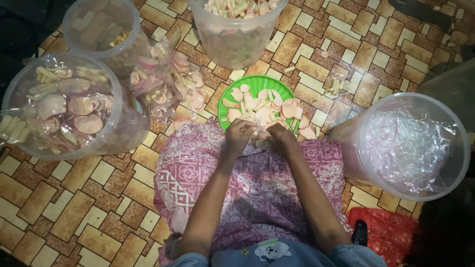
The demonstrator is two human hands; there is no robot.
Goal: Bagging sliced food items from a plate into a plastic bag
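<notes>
My left hand and my right hand meet at the near rim of a green plate heaped with pink and white round crackers and pale sticks. Both hands curl around a few crackers and what may be a small clear bag; the fingers hide it. My lap is covered by a pink patterned cloth.
A clear bucket of crackers stands left, another nearly empty one behind it, a third beyond the plate. Filled small bags lie between them. A bucket of empty plastic bags sits right, red plastic near it.
</notes>
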